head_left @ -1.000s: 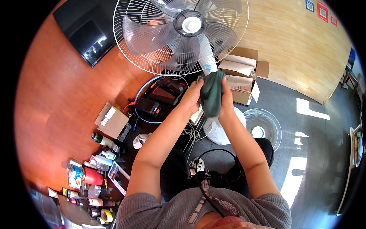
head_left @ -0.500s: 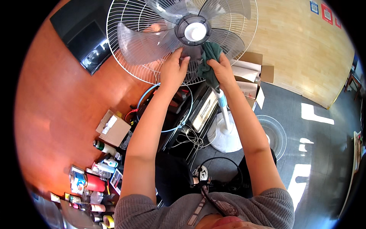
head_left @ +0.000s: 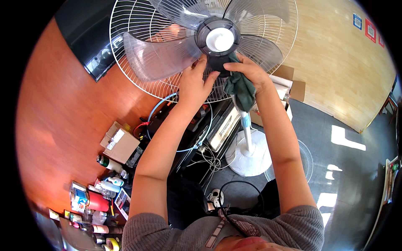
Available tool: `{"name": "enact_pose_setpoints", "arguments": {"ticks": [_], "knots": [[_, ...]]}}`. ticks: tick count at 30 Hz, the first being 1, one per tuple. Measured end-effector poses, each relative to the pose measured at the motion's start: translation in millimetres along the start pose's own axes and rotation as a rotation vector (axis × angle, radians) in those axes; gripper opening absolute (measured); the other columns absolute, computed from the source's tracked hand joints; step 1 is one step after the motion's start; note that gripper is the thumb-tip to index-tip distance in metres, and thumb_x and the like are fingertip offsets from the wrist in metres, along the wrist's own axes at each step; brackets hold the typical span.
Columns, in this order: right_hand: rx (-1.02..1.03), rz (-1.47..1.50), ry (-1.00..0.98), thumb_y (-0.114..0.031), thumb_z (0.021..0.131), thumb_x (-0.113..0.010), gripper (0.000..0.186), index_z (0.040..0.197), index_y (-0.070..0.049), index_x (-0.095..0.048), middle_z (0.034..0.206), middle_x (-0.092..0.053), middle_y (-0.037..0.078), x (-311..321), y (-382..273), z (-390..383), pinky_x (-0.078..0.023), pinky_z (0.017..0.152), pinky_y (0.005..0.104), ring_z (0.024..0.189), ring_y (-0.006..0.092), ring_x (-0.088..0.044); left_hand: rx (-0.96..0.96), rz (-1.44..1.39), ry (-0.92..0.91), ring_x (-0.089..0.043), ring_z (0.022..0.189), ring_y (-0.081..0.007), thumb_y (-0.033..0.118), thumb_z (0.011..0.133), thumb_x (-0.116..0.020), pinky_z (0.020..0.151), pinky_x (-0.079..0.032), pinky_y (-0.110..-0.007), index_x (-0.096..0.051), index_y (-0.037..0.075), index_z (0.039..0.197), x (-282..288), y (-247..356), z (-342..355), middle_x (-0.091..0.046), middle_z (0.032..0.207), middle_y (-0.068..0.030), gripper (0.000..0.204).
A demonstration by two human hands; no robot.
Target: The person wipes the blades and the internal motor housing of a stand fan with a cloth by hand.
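Note:
A standing fan with a white wire rear guard (head_left: pixel 138 81) and see-through grey blades (head_left: pixel 161 56) fills the upper middle. Its dark hub has a white centre cap (head_left: pixel 220 39). Just below the hub, my left hand (head_left: pixel 196 79) curls its fingers and thumb at the side of the dark lower blade (head_left: pixel 217 67). My right hand (head_left: pixel 251 73) grips a dark green cloth (head_left: pixel 243 90) against that blade's other side, thumb across the front. Part of the cloth hangs below the fingers. My hands hide much of the lower blade.
The white pole and round base (head_left: pixel 249 157) stand on the grey floor. Behind my right forearm lies a round grille (head_left: pixel 305 161). Left, a reddish-brown table (head_left: pixel 54 125) bears a cardboard box (head_left: pixel 121 144), a black screen and bottles. Cables (head_left: pixel 211 161) lie beside the base.
My right hand has moved up towards the hub, its thumb now over the lower blade. More cloth hangs below it. The fan appears larger and lower in view.

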State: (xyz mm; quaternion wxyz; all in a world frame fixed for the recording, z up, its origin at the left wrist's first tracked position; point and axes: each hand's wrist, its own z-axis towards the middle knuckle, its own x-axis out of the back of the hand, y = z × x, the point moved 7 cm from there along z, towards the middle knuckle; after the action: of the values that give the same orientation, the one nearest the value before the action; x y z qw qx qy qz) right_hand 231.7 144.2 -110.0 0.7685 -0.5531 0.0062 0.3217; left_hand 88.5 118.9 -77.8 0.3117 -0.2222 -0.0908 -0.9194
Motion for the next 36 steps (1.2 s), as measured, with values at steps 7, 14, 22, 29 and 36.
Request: {"name": "enact_pose_setpoints", "arguments": {"ticks": [7, 14, 22, 29, 36], "knots": [[-0.066, -0.051, -0.006, -0.01, 0.077, -0.072, 0.04, 0.113, 0.0, -0.059, 0.099, -0.066, 0.009, 17, 1, 8, -0.055, 0.07, 0.0274, 0.082, 0.0151, -0.066, 0.016, -0.104, 0.027, -0.055, 0.103, -0.0413, 0.024, 0.078, -0.072, 0.088, -0.044, -0.045, -0.054, -0.004, 0.122, -11, 0, 0, -0.056, 0.114, -0.0249, 0.055], [-0.029, 0.2, -0.086, -0.012, 0.078, -0.072, 0.046, 0.119, 0.0, -0.056, 0.104, -0.065, 0.01, 12, 17, 8, -0.056, 0.074, 0.0296, 0.089, 0.0175, -0.066, 0.147, -0.232, -0.041, -0.054, 0.103, -0.0425, 0.024, 0.078, -0.072, 0.088, -0.043, -0.045, -0.055, -0.002, 0.119, -13, -7, -1, -0.058, 0.112, -0.0241, 0.052], [0.14, 0.365, -0.072, -0.016, 0.078, -0.074, 0.051, 0.121, -0.001, -0.054, 0.108, -0.064, 0.01, 7, 30, 10, -0.055, 0.076, 0.0304, 0.094, 0.0191, -0.065, 0.18, -0.237, -0.005, -0.061, 0.069, -0.0232, 0.013, 0.073, -0.076, 0.063, -0.047, -0.033, -0.059, 0.001, 0.107, -2, -7, 2, -0.065, 0.084, -0.0102, 0.04], [0.277, 0.371, 0.192, -0.011, 0.081, -0.073, 0.043, 0.119, -0.005, -0.055, 0.104, -0.065, 0.008, 12, 28, 1, -0.058, 0.066, 0.0315, 0.084, 0.0195, -0.066, 0.25, -0.229, -0.045, -0.064, 0.079, -0.0361, 0.03, 0.075, -0.074, 0.068, -0.048, -0.04, -0.059, 0.005, 0.108, -2, -5, 3, -0.066, 0.088, -0.015, 0.044], [0.414, -0.025, 0.335, -0.007, 0.079, -0.075, 0.039, 0.114, -0.004, -0.059, 0.099, -0.066, 0.004, 10, 3, -22, -0.055, 0.065, 0.0273, 0.08, 0.0142, -0.065, 0.206, -0.256, -0.039, -0.063, 0.09, -0.0363, 0.022, 0.079, -0.071, 0.077, -0.049, -0.041, -0.057, 0.004, 0.113, -4, 11, -1, -0.066, 0.094, -0.0172, 0.041]]}}
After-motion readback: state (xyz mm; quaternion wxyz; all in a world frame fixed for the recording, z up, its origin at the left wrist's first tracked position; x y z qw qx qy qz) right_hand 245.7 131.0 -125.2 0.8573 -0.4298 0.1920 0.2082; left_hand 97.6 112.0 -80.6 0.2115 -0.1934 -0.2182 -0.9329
